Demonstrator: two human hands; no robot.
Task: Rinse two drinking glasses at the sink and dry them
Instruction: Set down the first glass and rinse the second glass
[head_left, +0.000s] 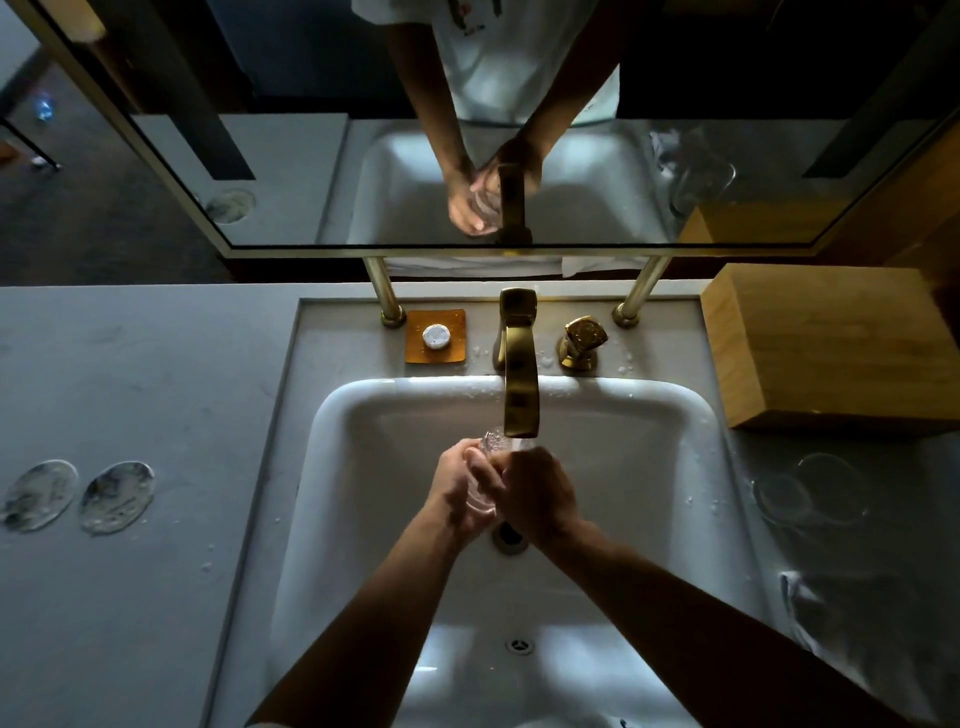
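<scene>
Currently both hands, left hand (457, 480) and right hand (537, 493), grasp the clear drinking glass (491, 444) beneath the brass faucet spout (521, 400); recommend rotating it, mouth under the spout.

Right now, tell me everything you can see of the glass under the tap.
The glass is clear, looks cut or textured near its rim, and is tilted with its mouth up toward the gold faucet spout. It sits over the white sink basin. The left hand and right hand wrap around it, hiding most of its body. Water seems to be splashing at the rim.
</scene>
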